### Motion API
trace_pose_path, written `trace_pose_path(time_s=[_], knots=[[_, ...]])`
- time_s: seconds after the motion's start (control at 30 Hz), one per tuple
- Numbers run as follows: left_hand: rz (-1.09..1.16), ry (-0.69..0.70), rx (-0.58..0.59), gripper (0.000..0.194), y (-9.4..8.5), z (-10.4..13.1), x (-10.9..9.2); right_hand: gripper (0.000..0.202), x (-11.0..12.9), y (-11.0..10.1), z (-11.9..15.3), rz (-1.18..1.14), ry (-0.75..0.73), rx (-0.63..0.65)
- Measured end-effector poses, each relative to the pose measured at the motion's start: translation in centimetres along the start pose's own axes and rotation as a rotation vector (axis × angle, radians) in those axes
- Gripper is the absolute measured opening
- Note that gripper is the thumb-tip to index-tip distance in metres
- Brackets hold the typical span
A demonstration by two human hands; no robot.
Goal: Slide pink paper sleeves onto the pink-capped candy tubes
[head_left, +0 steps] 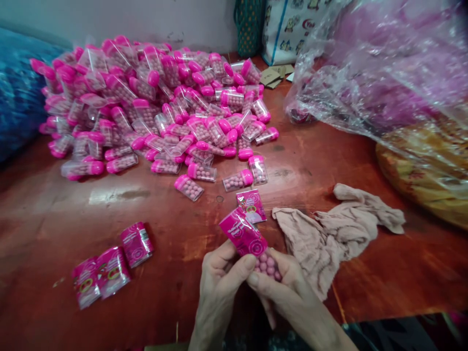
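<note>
At the near edge of the red-brown table (329,161), both hands are meeting around one small clear vial of pink beads (269,265). The left hand (219,275) is pinching from the left, thumb lying across toward the vial, fingers curled in and gripping. The right hand (288,292) is cradling the vial from beneath and from the right, its fingers closing around the lower end. A pink printed sleeve (244,235) is sitting over the vial's upper part, and the pair together are running on a slant: the long axis is pointing up and away to the left, the sleeved end farthest from the person, the bare bead-filled end tucked down between the fingers.

Just beyond the sleeve's tip, another pink sleeve (251,204) is lying flat on the table. To the right, a crumpled beige cloth (329,234) is sprawling close beside the right hand. Off to the left, well apart from the hands, three wrapped pink packs (111,265) are lying in a loose row. Farther back, a big heap of pink-capped vials (153,102) is covering the table, with a few strays spilling toward the hands. At the right, a clear plastic bag (383,68) is bulging with something pink inside.
</note>
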State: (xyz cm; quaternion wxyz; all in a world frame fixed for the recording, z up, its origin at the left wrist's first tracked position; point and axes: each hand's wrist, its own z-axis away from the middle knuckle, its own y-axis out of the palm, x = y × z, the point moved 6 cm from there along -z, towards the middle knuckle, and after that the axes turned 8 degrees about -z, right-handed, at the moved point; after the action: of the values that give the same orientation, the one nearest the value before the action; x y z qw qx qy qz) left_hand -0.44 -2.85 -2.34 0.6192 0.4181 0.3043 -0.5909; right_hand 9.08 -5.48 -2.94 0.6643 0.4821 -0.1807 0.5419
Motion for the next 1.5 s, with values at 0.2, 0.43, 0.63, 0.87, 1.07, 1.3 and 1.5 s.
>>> trace_pose_path(time_s=[0.2, 0.43, 0.63, 0.87, 1.07, 1.3, 1.5], knots=[[0.21, -0.038, 0.007, 0.022, 0.2, -0.1, 0.5, 0.013, 0.8, 0.9, -0.4, 0.075, -0.052, 0.002], [0.222, 0.115, -0.016, 0.012, 0.4, 0.0, -0.5, 0.002, 1.7, 2.0, -0.2, 0.291, -0.098, 0.026], [0.157, 0.099, 0.099, 0.009, 1.3, 0.3, -0.3, 0.008, -0.1, 1.4, 0.3, 0.117, -0.011, 0.066], [0.187, -0.003, 0.301, 0.014, 2.4, 1.4, 0.0, 0.022, 1.6, 1.1, 1.3, 0.147, -0.084, 0.032], [0.265, 0.049, 0.19, 0.014, 1.7, 0.9, 0.2, 0.012, 1.6, 1.3, 0.2, 0.238, -0.056, 0.035], [0.306, 0.044, -0.044, 0.02, 0.3, 0.2, 0.6, 0.02, 1.5, 1.3, -0.3, 0.468, -0.06, -0.045], [0.264, 0.107, -0.022, 0.019, 0.6, -0.2, 0.0, 0.028, 1.1, 0.4, 0.2, 0.522, -0.052, -0.086]])
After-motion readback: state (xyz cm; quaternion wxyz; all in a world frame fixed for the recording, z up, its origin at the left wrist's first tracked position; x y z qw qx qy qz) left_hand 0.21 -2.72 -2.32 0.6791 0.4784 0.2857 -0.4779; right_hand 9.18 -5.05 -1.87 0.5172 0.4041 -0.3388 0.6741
